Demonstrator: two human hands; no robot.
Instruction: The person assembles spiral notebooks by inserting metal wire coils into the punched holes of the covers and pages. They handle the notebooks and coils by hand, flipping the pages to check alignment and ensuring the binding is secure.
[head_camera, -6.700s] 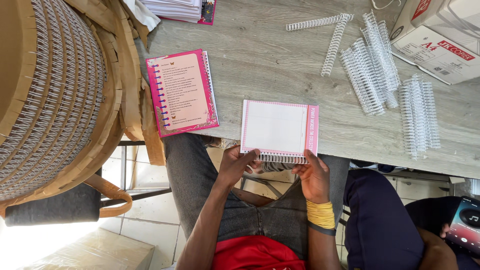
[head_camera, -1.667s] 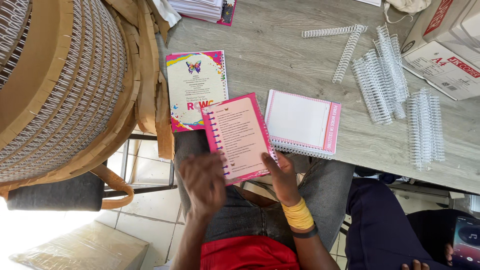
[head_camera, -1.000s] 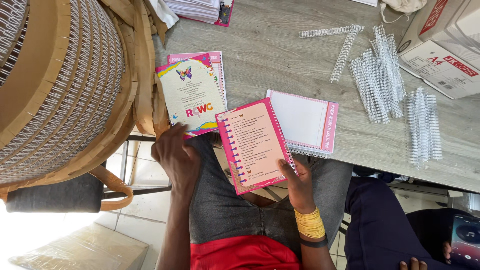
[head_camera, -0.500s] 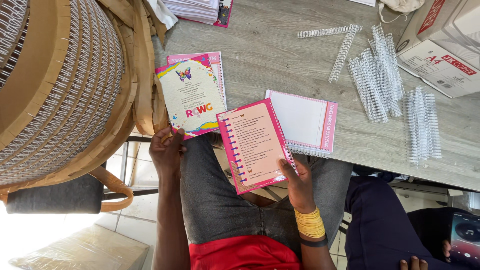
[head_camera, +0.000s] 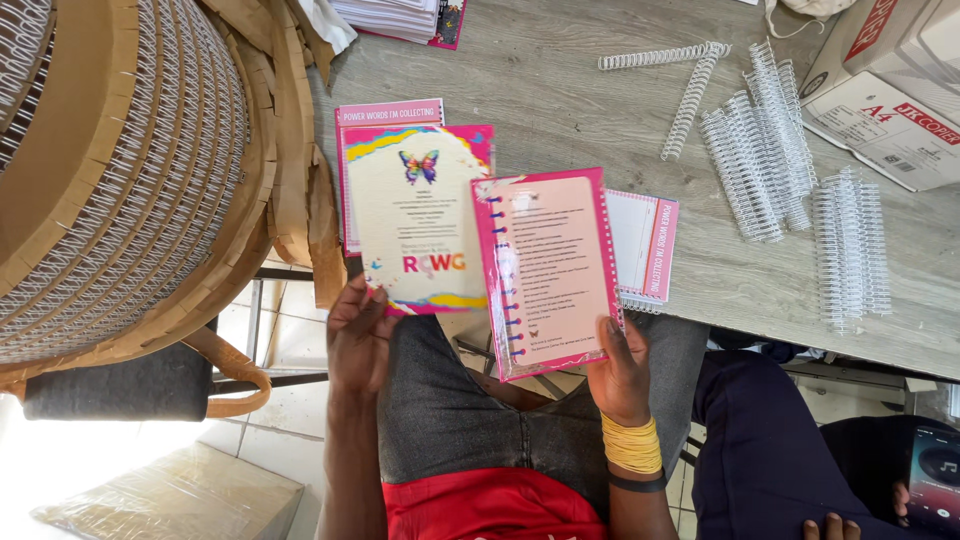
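At far left a big cardboard reel (head_camera: 130, 170) wound with wire coil fills the view. Just right of it, the left hand (head_camera: 358, 335) pinches the near edge of a butterfly cover (head_camera: 418, 215), lifted over a pink-edged stack (head_camera: 385, 113) at the worktop (head_camera: 560, 110) edge. Beside it, the right hand (head_camera: 620, 365) grips the near right corner of a pink page (head_camera: 548, 270), tilted above the lap and overlapping a bound notebook (head_camera: 645, 245). Further right, loose white coils (head_camera: 790, 170) lie on the worktop, with a paper box (head_camera: 890, 100) at the far right.
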